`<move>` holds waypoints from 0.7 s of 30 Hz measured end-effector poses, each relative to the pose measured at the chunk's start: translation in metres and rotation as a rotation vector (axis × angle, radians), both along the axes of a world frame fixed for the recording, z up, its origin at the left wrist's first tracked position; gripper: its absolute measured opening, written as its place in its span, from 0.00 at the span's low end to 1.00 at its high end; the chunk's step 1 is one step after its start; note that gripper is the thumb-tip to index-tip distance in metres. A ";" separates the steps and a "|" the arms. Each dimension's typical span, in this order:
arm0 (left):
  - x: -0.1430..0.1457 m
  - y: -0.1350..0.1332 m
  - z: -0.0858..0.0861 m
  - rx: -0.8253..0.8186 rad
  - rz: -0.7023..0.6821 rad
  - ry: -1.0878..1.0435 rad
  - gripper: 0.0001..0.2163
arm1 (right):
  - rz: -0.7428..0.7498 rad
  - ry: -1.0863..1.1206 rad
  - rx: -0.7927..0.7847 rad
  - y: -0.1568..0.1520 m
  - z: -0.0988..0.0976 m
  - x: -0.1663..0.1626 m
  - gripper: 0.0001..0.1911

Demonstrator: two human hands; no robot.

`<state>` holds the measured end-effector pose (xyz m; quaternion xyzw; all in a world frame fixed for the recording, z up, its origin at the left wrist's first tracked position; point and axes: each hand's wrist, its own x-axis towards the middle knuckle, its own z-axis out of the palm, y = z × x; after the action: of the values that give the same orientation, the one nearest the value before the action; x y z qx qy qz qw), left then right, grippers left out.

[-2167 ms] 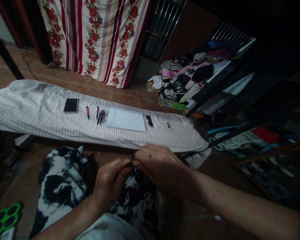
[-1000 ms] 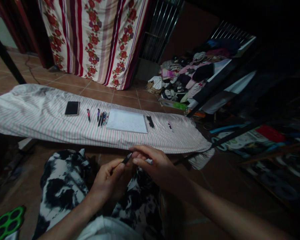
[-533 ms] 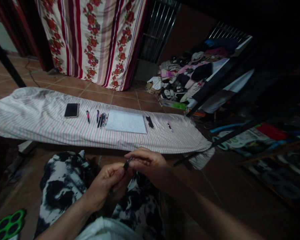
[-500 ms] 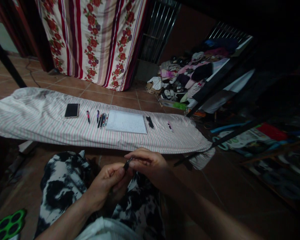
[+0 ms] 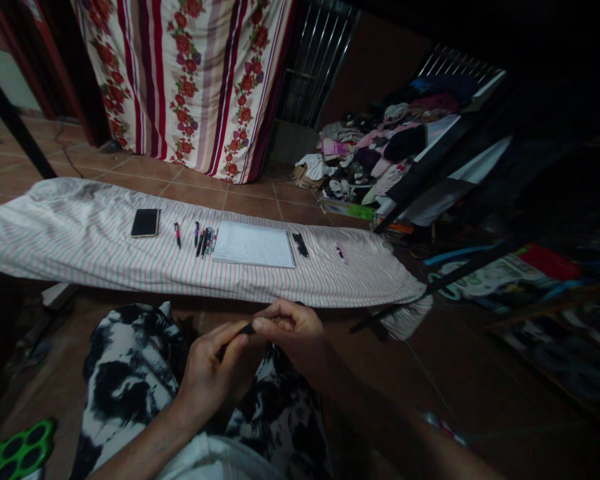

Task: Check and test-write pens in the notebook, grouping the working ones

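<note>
My left hand [image 5: 214, 360] is closed around a slim black pen [image 5: 249, 329] in front of the lap. The thumb and fingertips of my right hand [image 5: 287, 325] pinch its other end, so both hands meet on it. Fingers cover most of its length. Beyond the hands, on a striped cloth, lies a spiral notebook [image 5: 253, 244] with a white page. Several pens [image 5: 205, 241] are lined up along its left side, and a few black pens [image 5: 301, 245] rest at its right. A pink and black pen [image 5: 177, 235] lies farther left.
The striped cloth [image 5: 90, 257] covers a low, long surface. A dark-screened phone [image 5: 145, 223] lies on its left part, a small pink item [image 5: 341, 253] on its right. A green object with round holes [image 5: 17, 450] is at lower left. Heaped clothes [image 5: 365, 147] fill the back right.
The pen has tilted from steep to flatter between my hands. My left hand has turned with its fingers over it, and my right hand has closed more tightly at the other end.
</note>
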<state>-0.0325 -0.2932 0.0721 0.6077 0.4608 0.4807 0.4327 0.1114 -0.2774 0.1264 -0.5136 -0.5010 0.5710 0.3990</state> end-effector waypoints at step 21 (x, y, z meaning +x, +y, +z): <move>0.001 0.002 0.009 -0.142 -0.020 -0.171 0.13 | 0.032 -0.200 0.302 0.001 0.002 0.002 0.08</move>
<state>-0.0314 -0.2909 0.0806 0.5369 0.4489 0.4925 0.5174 0.1130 -0.2762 0.1289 -0.4938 -0.6263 0.4417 0.4108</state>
